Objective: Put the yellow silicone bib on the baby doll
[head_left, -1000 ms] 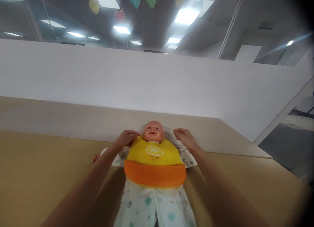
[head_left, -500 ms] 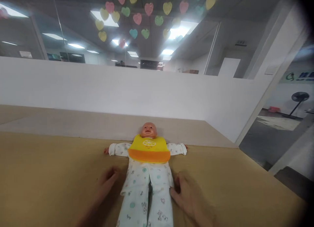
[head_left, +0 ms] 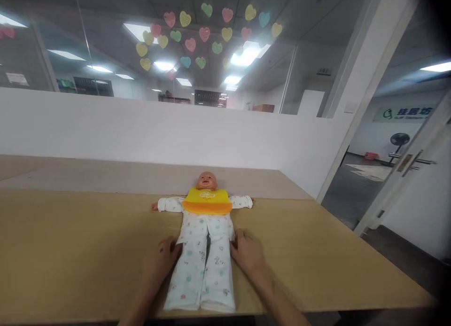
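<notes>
A baby doll (head_left: pixel 207 181) lies on its back with both arms spread out. It wears a white printed long-sleeved top (head_left: pixel 172 204), a yellow bib (head_left: pixel 207 197) with an orange pocket, and white printed trousers (head_left: pixel 218 274). My left hand (head_left: pixel 167 258) is at the left side of the trousers near the top's hem, fingers curled in against the cloth. Opposite it, my right hand (head_left: pixel 247 251) has its thumb and bent fingers closed at the right edge of the trousers. The fingertips are partly hidden by the cloth and slightly blurred.
The doll rests on a tan table (head_left: pixel 310 265), whose front edge runs just below the trouser legs. Behind stands a white half wall (head_left: pixel 141 128) with glass above it. An open door (head_left: pixel 412 161) and a fan (head_left: pixel 400 139) are at the right.
The view has shifted, showing the full trouser legs and the table's front edge. My left hand has come in from beside the doll to the trousers; my right hand has closed at their other side.
</notes>
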`<state>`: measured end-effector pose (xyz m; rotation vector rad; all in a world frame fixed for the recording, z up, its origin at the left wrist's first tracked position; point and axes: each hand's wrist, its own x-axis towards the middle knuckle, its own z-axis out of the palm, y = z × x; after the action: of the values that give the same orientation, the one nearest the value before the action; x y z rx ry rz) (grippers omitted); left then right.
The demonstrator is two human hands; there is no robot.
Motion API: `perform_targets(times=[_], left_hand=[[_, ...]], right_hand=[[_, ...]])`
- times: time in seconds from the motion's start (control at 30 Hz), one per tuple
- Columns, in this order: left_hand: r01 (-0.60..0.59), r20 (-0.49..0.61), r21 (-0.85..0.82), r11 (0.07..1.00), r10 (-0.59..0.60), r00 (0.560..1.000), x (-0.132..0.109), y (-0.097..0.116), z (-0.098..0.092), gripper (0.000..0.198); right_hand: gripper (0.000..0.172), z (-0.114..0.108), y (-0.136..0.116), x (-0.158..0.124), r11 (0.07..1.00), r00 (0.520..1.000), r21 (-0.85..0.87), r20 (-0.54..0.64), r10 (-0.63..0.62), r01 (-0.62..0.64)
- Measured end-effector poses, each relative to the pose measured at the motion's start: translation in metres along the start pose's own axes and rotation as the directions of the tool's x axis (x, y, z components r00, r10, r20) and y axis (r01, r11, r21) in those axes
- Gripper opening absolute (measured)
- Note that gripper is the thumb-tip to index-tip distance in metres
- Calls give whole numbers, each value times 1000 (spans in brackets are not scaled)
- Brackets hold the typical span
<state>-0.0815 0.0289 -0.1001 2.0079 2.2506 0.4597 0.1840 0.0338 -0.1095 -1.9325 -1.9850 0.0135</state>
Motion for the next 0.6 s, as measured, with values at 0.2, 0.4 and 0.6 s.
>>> perform_targets(times=[0.2,0.4,0.6], left_hand=[[-26,17,108,994,25,1000,11,6,4,31],[-19,-33,119,993,23,999,5,6,5,34],[-19,-73,24,1000,20,997,-12,3,3,35]], right_hand=[[33,8,1,10,998,998,-67,62,7,-3],[46,2,4,1,998,998,-60,63,-3,7],[42,-1,2,-5,999,998,-42,60,23,-21]])
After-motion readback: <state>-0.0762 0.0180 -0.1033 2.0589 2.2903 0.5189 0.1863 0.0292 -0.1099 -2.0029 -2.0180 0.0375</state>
